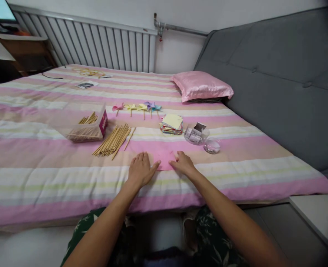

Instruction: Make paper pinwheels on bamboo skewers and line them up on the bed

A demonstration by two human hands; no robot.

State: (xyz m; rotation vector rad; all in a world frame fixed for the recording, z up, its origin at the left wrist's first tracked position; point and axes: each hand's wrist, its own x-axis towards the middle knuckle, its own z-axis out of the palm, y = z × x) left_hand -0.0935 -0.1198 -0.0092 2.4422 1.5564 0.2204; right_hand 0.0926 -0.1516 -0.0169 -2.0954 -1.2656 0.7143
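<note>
Head view, looking down over a striped bed (41, 178). A pink paper square (166, 160) lies flat on the bedcover at the near edge, and serves here as the landmark. The left hand (140, 170) rests palm down just left of the paper, fingers (145, 157) straight and held close together, the thumb angled out so that its tip touches the paper's left edge. The right hand (184, 164) lies on the paper's right edge, fingers curled and drawn together; whether they pinch the paper's corner cannot be told.

Beyond the paper and to its left lies a loose bundle of wooden sticks (113, 141), and further left a clear box (88, 128) holding more sticks. Directly beyond the paper sits a stack of coloured paper squares (172, 124); behind that, a row of small paper pinwheels (137, 108). Beyond and right of the paper stand a clear tub (195, 134) and its round lid (212, 145). A pink pillow (201, 86) lies far beyond, against the grey headboard (277, 74).
</note>
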